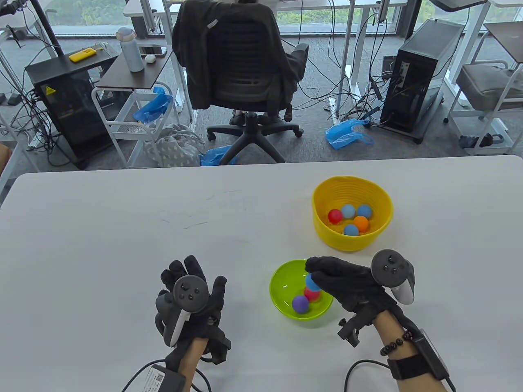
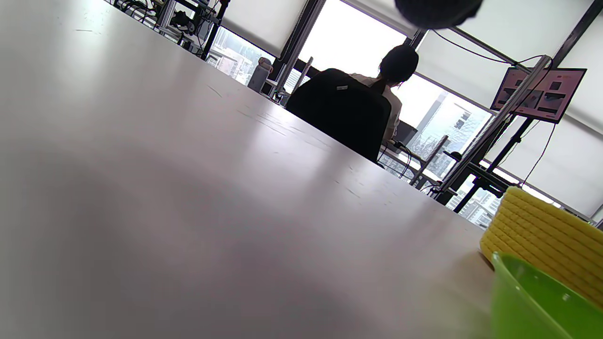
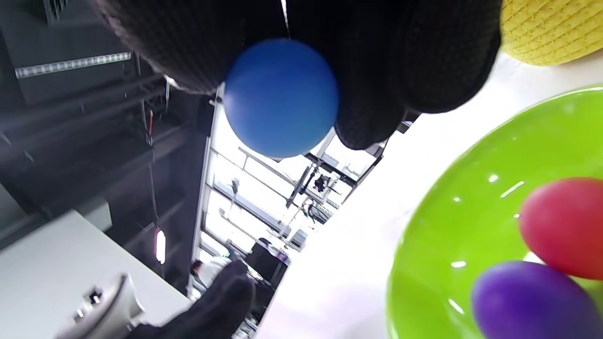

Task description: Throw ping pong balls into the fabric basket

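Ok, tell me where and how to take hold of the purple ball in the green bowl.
Pinch the purple ball across its upper half, fingers coming straight down from above. It sits low in the green bowl, whose wall blocks any sideways approach, and the red ball sits close beside it, so put the fingers on its free sides.

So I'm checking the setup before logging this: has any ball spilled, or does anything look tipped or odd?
Nothing stands out. The yellow basket and green bowl sit upright, with balls only inside them. The right hand pinches a blue ball over the bowl; the left hand rests open on the table.
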Motion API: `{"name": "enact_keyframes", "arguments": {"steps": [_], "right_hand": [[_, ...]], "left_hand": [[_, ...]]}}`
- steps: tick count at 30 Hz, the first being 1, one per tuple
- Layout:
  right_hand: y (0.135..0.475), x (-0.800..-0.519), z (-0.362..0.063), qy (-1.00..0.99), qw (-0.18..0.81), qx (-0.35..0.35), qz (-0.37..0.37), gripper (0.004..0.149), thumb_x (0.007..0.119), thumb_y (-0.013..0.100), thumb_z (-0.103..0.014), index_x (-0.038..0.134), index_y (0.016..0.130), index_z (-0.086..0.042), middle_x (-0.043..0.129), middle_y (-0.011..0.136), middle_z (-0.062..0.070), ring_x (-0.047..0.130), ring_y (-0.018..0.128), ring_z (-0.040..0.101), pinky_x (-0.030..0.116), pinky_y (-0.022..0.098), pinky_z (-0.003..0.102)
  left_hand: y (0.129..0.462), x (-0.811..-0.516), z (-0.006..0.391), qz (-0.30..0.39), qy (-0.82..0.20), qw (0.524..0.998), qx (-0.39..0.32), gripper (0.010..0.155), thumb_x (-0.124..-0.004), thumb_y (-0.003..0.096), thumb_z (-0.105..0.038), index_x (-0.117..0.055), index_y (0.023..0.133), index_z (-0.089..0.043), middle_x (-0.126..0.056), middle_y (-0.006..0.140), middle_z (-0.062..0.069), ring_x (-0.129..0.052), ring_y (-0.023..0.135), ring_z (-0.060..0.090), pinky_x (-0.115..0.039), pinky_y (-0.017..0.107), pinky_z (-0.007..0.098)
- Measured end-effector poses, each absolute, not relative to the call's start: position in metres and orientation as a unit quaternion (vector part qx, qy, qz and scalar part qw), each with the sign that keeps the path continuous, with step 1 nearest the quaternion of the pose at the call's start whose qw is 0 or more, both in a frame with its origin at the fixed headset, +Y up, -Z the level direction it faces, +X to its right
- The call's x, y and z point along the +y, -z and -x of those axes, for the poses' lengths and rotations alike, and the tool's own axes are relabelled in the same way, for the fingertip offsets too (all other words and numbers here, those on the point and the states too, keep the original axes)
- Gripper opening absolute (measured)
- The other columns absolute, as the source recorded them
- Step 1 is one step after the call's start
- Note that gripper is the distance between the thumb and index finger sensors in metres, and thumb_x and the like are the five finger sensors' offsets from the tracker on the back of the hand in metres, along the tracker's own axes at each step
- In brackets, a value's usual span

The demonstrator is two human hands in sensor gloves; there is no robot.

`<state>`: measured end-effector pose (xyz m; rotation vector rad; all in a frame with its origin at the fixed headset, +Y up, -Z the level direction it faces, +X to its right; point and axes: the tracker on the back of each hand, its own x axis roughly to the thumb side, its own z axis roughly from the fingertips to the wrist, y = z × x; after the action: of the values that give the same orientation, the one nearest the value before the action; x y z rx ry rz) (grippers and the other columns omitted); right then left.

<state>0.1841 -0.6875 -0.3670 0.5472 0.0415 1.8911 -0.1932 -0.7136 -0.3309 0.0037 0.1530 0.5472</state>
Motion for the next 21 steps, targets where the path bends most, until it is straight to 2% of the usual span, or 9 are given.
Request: {"name": "enact_keyframes", "arguments": {"steps": [7, 13, 21], "right_hand": [[0.377, -0.697, -0.217, -0.728, 0.663, 0.008, -0.173, 0.049, 0.081, 0.054, -0.039, 0.078, 0.096, -0.013, 0.084, 0.093, 0.021, 0.1, 0.062, 0.036, 0.088, 0.045, 0.048], [0.386, -0.711, -0.239, -0.667, 0.739, 0.017, -0.091, 0.049, 0.081, 0.056, -0.038, 0.075, 0.098, -0.013, 0.081, 0.096, 0.021, 0.1, 0.065, 0.037, 0.09, 0.046, 0.047], [0.397, -0.719, -0.264, -0.624, 0.78, 0.021, -0.044, 0.05, 0.076, 0.06, -0.04, 0.066, 0.104, -0.017, 0.071, 0.103, 0.02, 0.095, 0.076, 0.035, 0.088, 0.055, 0.045]], "left_hand": [[0.331, -0.714, 0.193, -0.002, -0.271, 0.96, 0.076, 0.084, -0.064, 0.0597, -0.051, -0.015, 0.115, -0.011, -0.003, 0.116, 0.026, -0.002, 0.104, 0.056, -0.013, 0.068, 0.079], [0.33, -0.714, 0.193, -0.001, -0.272, 0.959, 0.075, 0.084, -0.064, 0.0597, -0.051, -0.015, 0.115, -0.01, -0.003, 0.116, 0.026, -0.002, 0.104, 0.056, -0.013, 0.068, 0.079], [0.331, -0.714, 0.194, 0.002, -0.275, 0.959, 0.077, 0.084, -0.064, 0.0597, -0.051, -0.015, 0.115, -0.011, -0.003, 0.116, 0.026, -0.002, 0.104, 0.056, -0.013, 0.068, 0.079]]}}
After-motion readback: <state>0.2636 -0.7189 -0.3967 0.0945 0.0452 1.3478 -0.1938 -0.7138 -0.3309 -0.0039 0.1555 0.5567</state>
